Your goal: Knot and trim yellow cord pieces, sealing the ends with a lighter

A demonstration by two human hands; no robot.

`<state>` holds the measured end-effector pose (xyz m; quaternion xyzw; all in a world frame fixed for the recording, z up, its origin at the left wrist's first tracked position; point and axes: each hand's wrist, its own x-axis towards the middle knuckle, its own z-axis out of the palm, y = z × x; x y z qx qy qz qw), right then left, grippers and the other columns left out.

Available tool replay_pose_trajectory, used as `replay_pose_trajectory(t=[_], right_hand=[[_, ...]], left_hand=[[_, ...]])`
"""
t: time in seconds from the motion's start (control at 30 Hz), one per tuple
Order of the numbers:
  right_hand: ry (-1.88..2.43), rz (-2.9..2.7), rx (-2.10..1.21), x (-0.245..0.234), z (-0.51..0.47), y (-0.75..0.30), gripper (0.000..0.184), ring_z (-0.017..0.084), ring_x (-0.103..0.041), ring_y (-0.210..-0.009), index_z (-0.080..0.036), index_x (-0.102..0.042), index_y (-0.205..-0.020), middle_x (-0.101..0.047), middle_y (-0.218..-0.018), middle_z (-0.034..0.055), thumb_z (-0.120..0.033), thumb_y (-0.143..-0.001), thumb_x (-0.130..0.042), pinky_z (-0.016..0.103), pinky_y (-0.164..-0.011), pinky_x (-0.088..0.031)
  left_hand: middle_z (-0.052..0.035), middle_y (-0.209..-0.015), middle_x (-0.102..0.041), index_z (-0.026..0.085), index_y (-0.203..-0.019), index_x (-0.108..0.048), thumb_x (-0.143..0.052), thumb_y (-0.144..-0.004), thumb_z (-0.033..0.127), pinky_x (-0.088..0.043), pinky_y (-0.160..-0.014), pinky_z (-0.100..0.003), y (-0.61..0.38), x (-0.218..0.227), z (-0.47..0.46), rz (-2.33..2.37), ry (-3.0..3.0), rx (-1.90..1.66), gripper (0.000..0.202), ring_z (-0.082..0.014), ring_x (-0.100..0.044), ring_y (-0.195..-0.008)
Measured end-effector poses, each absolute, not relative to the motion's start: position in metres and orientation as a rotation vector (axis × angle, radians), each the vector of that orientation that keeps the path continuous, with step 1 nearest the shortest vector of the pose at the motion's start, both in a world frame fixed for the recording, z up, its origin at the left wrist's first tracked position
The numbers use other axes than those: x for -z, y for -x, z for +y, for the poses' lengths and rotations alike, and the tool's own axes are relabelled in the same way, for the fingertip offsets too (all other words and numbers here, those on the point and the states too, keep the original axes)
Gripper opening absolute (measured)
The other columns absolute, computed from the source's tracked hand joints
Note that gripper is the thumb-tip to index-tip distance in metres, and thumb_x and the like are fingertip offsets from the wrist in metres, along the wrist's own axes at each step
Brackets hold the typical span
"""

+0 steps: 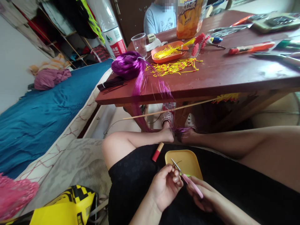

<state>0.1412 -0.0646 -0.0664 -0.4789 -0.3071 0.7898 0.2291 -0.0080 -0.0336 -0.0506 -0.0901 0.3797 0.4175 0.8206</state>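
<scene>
My right hand (205,193) grips a pair of scissors (193,186) with pink handles, their metal blades pointing up and left. Close beside the blades, my left hand (165,186) is closed in a pinch. A short thin dark strand (179,162) sticks up near its fingertips and the blades; its lower end is hidden. Beneath both hands, a shallow yellow tray (194,157) rests on my dark-clothed lap. A small red and tan tube (157,152) lies on the cloth to the left of the tray.
Ahead stands a red-brown table (211,75) holding a purple fibre bundle (127,64), yellow strands (174,68), an orange tray (158,60) and a clear cup (140,43). A thin stick (161,111) extends below its edge. Another person (159,18) sits beyond. At left is a blue-covered bed (51,103).
</scene>
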Motion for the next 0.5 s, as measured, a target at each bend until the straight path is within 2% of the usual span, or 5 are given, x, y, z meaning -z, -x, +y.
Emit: replay_pose_trajectory(t=[0.33,0.5], right_hand=[[1.375,-0.787,-2.151,0.053,-0.063,-0.144,0.045,0.006,-0.027,-0.051,-0.017,-0.054,-0.073,-0.039,-0.063,-0.0058,-0.062,-0.067,-0.056,0.021,-0.046,-0.017],[1.447,-0.691,-2.218,0.061,-0.057,-0.142,0.039,0.004,-0.024,-0.046,-0.018,-0.051,-0.074,-0.038,-0.063,-0.0064,-0.056,-0.072,-0.056,0.019,-0.043,-0.01]], left_hand=[[-0.0006,-0.053,-0.053,0.01,-0.059,-0.055,-0.054,-0.079,0.009,-0.038,-0.048,-0.016,0.007,0.052,-0.031,0.9,0.244,-0.886,0.02,-0.0047,-0.042,-0.042],[-0.0005,-0.051,-0.051,0.01,-0.056,-0.052,-0.042,-0.086,0.01,-0.038,-0.045,-0.017,0.003,0.067,-0.024,0.994,0.276,-0.863,0.031,-0.0042,-0.041,-0.039]])
